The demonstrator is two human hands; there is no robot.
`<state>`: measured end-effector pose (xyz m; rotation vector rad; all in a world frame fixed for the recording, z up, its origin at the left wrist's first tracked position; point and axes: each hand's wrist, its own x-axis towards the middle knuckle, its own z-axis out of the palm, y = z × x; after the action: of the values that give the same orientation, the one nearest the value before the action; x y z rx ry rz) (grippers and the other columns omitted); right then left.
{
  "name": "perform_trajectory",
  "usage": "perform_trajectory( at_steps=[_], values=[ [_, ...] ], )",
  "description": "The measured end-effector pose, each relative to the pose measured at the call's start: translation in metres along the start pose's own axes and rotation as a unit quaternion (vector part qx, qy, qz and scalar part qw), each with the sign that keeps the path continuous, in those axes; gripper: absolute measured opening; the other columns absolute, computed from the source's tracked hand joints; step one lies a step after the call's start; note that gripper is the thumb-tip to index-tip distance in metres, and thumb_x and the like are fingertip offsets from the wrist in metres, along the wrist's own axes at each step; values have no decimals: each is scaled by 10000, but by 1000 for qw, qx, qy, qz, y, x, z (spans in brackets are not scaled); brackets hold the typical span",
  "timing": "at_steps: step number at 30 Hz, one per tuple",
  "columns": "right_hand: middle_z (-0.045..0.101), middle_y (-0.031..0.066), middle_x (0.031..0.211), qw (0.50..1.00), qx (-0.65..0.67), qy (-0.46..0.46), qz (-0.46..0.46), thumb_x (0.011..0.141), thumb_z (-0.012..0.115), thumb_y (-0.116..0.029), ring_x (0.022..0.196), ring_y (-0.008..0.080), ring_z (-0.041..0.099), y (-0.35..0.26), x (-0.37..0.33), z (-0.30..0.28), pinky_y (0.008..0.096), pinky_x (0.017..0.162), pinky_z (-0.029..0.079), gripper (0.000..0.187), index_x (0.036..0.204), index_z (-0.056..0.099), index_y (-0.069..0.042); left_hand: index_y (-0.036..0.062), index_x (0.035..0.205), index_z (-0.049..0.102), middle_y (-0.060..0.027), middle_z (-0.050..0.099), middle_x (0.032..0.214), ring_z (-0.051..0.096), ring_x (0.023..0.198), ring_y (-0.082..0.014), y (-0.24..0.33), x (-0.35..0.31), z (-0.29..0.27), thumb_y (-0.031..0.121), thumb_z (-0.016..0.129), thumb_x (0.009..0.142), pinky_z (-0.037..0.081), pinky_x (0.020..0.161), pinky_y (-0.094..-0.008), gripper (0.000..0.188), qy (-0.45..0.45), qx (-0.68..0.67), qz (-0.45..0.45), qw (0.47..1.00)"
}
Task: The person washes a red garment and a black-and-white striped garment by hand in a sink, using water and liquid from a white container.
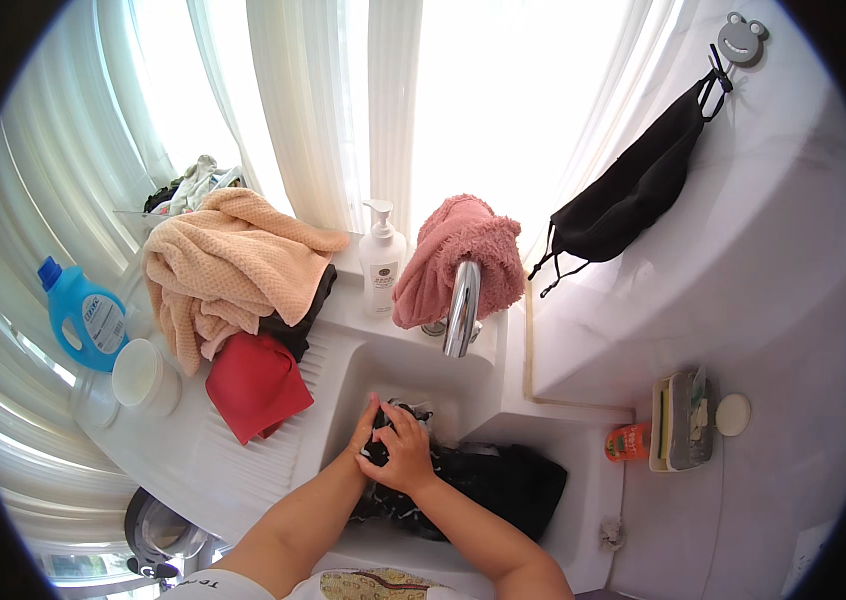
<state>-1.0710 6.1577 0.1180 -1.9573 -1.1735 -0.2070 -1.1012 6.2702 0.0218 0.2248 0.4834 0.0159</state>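
A black wet cloth garment (pixel 515 482) lies in the white sink (pixel 598 490), with white suds on its left part. My left hand (pixel 363 434) and my right hand (pixel 407 452) are close together above the basin's left half, closed around a bunched, sudsy part of the garment. The fingers of the right hand cover some of the held cloth, and the left hand's inner side is partly hidden. Behind the hands, a chrome faucet (pixel 461 312) stands with a pink fluffy towel (pixel 438 262) draped over its base.
A white pump bottle (pixel 381 268) stands left of the faucet. On the ribbed washboard (pixel 263 465) and counter sit a peach towel (pixel 228 265), red cloth (pixel 258 388), white tub (pixel 145 378) and blue detergent bottle (pixel 91 322). A black face mask (pixel 633 185) and wall caddy (pixel 683 425) hang right.
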Motion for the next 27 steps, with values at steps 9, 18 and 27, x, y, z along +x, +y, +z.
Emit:
perform_trajectory(
  at_steps=[9, 18, 27],
  values=[
    [570, 119, 797, 996, -20, 83, -20, 726, 658, -201, 768, 330, 554, -21, -17, 1, 416, 679, 443, 170, 730, 550, -70, 57, 1107, 567, -133, 599, 1119, 573, 1029, -292, -23, -32, 10, 578, 521, 855, 462, 865, -442, 580, 112, 80, 51, 989],
    [631, 160, 983, 909, -23, -167, 380, 717, 740, -302, 894, 284, 616, 1, -29, -100, 355, 790, 479, 489, 1091, 557, -46, -11, 1180, 440, -245, 616, 1018, 599, 962, -393, 28, -95, 121, 641, 508, 821, 450, 845, -425, 748, 70, 801, 150, 576],
    [574, 141, 1215, 954, 110, -169, 222, 683, 757, -99, 1106, 271, 573, -38, -22, -101, 354, 941, 439, 694, 1308, 454, -112, -54, 1341, 164, -266, 603, 1002, 597, 986, -394, -14, -110, 141, 621, 627, 753, 432, 903, -417, 1008, -34, 717, 226, 659]
  ],
)
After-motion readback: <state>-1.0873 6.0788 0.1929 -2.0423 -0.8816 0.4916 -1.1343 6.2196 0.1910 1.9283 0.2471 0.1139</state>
